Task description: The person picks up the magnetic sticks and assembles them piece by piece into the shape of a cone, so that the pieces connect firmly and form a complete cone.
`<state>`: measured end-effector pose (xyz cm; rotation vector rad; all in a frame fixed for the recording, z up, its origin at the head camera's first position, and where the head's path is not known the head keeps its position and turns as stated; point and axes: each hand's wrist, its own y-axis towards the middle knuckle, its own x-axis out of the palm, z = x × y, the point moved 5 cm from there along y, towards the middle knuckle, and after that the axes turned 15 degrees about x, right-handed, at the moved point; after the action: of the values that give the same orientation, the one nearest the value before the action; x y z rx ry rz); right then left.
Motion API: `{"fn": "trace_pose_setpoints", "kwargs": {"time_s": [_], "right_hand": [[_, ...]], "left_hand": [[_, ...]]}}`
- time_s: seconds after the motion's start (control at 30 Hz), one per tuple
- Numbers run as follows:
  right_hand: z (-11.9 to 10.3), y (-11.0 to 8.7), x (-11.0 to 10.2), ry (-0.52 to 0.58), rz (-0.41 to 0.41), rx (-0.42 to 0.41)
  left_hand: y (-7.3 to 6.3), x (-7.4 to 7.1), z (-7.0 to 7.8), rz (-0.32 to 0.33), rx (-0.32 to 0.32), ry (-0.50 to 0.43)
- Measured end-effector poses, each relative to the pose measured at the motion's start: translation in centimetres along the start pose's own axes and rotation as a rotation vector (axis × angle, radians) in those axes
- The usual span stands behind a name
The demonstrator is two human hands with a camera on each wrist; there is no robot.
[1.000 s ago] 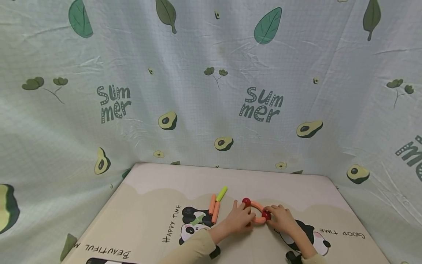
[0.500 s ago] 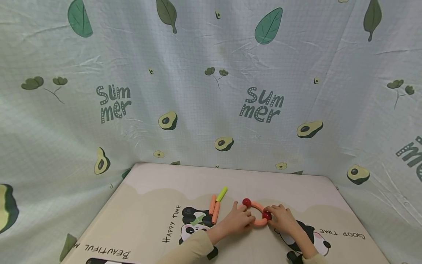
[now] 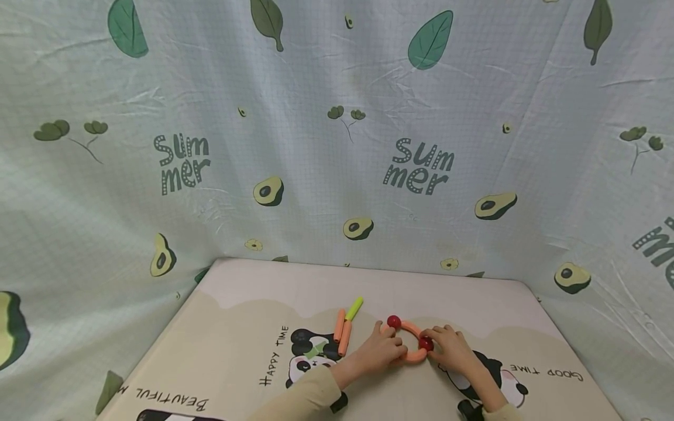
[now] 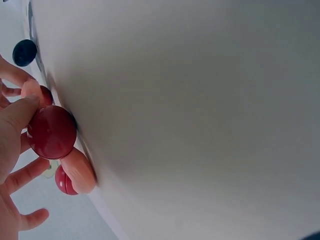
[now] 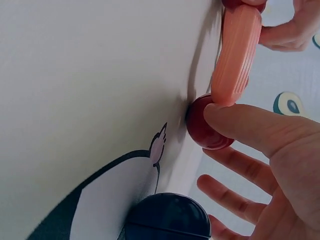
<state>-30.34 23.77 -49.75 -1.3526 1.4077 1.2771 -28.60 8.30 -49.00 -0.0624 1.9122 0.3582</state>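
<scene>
Curved orange rods [image 3: 416, 355] and red balls join into a ring lying on the mat. My left hand [image 3: 381, 349] grips the ring's near left side, thumb and index finger at a red ball [image 4: 52, 132] that the hand hides in the head view. With thumb and fingers my right hand [image 3: 450, 346] pinches the red ball [image 5: 207, 125] on the right side, where an orange rod [image 5: 237, 55] meets it. At the ring's far left, another red ball [image 3: 394, 322] sits uncovered, with a curved orange rod [image 4: 77, 170] beside it in the left wrist view.
Left of the ring lie two straight orange rods [image 3: 342, 336] and a yellow-green rod [image 3: 354, 309]. A dark ball [image 5: 167, 217] is close to my right hand in the right wrist view. Panda drawings decorate the pale mat [image 3: 237, 327]; a leaf-and-avocado curtain [image 3: 316, 164] hangs behind it.
My left hand has shifted slightly, and its fingers no longer cover the far left red ball. The right hand stays at its red ball.
</scene>
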Motion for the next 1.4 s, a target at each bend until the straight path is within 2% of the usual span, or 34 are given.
{"fn": "trace_pose_setpoints", "kwargs": {"time_s": [0.17, 0.4, 0.67, 0.97, 1.2, 1.4], "right_hand": [[0.0, 0.0, 0.1, -0.002, 0.005, -0.023], [-0.1, -0.2, 0.1, 0.001, 0.018, -0.057], [-0.9, -0.9, 0.5, 0.044, -0.076, -0.114], [-1.0, -1.1, 0.6, 0.022, -0.059, -0.107], [-0.9, -1.3, 0.4, 0.027, -0.044, -0.134], [-1.0, -1.4, 0.4, 0.037, -0.042, -0.143]], "left_hand": [[-0.2, 0.1, -0.1, -0.044, 0.013, -0.028], [-0.7, 0.5, -0.3, -0.075, 0.0, 0.006], [-1.0, 0.9, -0.3, -0.076, -0.009, -0.016], [-1.5, 0.6, -0.5, -0.065, -0.011, -0.052], [-1.8, 0.5, -0.7, -0.073, -0.034, -0.047], [-1.8, 0.6, -0.8, -0.076, -0.026, -0.028]]}}
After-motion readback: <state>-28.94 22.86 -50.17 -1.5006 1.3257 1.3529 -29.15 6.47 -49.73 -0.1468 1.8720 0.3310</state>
